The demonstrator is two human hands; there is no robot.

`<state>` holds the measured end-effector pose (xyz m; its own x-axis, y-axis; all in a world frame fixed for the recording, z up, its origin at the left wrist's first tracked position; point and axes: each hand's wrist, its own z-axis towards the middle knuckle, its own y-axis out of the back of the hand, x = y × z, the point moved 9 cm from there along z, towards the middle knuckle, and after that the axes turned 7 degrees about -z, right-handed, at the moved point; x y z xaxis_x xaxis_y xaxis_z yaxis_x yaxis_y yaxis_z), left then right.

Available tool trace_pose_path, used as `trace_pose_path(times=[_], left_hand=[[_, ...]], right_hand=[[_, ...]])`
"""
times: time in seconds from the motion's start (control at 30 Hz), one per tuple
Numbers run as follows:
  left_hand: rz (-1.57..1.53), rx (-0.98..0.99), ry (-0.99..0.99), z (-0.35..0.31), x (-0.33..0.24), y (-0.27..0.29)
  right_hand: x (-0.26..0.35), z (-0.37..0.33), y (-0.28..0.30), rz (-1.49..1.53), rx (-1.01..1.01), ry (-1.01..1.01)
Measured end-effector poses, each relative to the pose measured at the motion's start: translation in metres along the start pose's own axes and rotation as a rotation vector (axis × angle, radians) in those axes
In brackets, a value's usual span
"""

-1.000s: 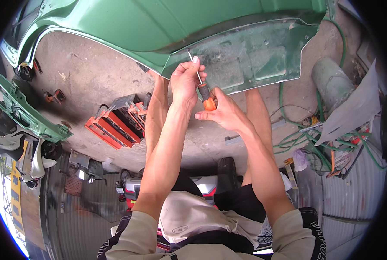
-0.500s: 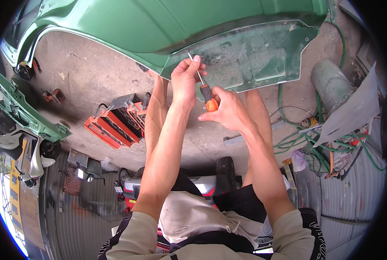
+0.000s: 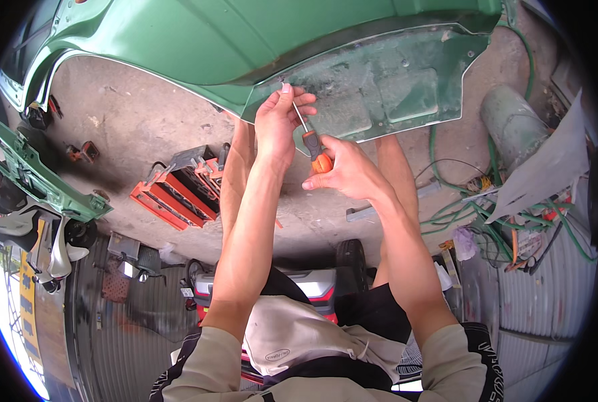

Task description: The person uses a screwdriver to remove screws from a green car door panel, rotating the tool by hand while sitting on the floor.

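A screwdriver (image 3: 322, 163) with an orange and grey handle slants up to the left, its tip against the upper left of a dusty dark-green lower panel (image 3: 406, 87). Around the handle's end curls my right hand (image 3: 352, 171), thumb and forefinger on either side. My left hand (image 3: 276, 127) pinches the thin shaft close to the tip, its other fingers loosely bent over the panel. Whether a screw sits under the tip is too small to tell. The panel joins a larger, brighter green car body part (image 3: 198, 40) above.
An orange cantilever toolbox (image 3: 178, 191) stands open on the concrete left of my legs. Further left are a cordless drill (image 3: 83, 152) and a green door frame (image 3: 41, 174). Green hose (image 3: 446, 218) coils at right by a grey-green cylinder (image 3: 513, 127). I sit on a wheeled red-and-grey seat (image 3: 319, 285).
Both hands and the screwdriver have shifted slightly left with the view. The handle has turned a little, and my left fingers are straighter. Both hands still hold the screwdriver.
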<state>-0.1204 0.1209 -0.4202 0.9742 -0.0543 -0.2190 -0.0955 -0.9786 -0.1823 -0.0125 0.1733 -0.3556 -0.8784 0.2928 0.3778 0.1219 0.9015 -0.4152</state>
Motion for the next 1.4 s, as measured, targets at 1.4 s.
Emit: trace_pose_path(times=[1.4], left_hand=[[-0.073,-0.050,-0.127,0.012,-0.007,-0.042]], right_hand=[[-0.016,-0.055,0.056,0.067,-0.244,0.079]])
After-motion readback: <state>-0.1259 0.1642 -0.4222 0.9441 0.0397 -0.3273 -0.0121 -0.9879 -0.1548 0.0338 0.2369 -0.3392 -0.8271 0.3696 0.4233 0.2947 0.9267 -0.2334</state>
